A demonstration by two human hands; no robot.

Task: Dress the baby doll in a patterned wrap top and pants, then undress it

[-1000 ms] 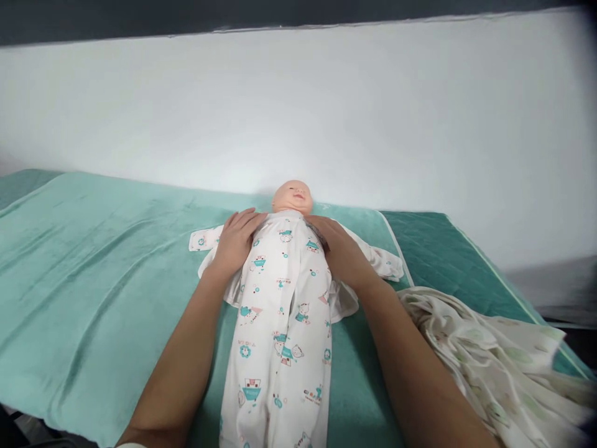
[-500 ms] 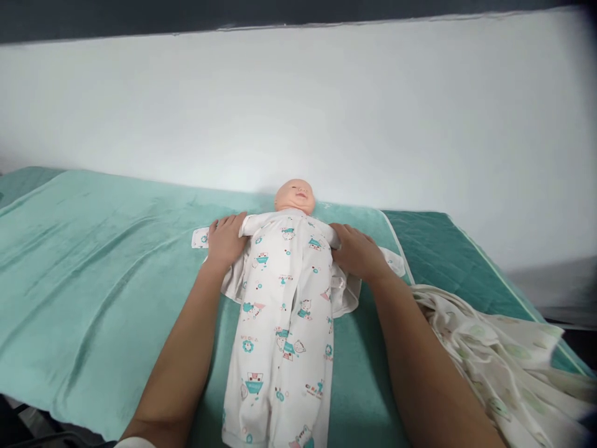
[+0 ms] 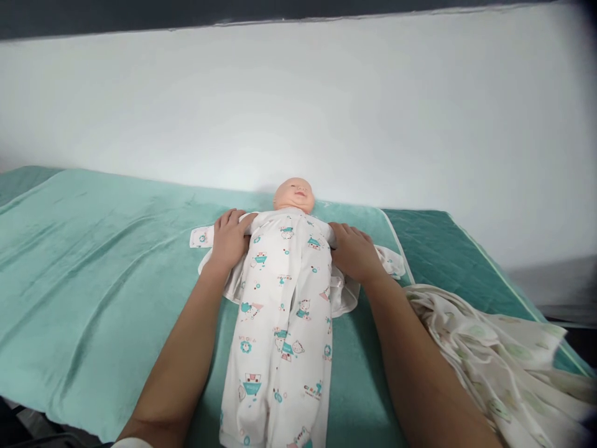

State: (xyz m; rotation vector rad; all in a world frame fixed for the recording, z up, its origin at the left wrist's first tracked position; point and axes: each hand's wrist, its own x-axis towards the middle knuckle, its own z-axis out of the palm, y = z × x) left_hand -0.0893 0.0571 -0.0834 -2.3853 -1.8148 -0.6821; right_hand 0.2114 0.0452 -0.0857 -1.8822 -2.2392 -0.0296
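Observation:
A baby doll [image 3: 295, 194] lies on its back with its bald head toward the wall. White baby pants [image 3: 280, 298] printed with teal boats and animals cover its front from the chest down. Beneath them, a matching top spreads out at both sides, its left sleeve [image 3: 201, 237] and right sleeve [image 3: 392, 262] lying outward. My left hand [image 3: 231, 239] grips the upper edge of the pants at the doll's shoulder, thumb on the cloth. On the opposite side my right hand [image 3: 354, 249] is closed on the same edge; its thumb is hidden.
A light green blanket [image 3: 116, 261] covers the bed, with a darker green quilted cover [image 3: 424, 249] on the right. Crumpled white cloth with a green print [image 3: 499, 354] lies beside my right forearm. A white wall [image 3: 298, 112] rises behind the doll's head.
My left hand has shifted slightly right, and its thumb now reaches over the cloth at the doll's shoulder. My right hand and the doll stay almost the same.

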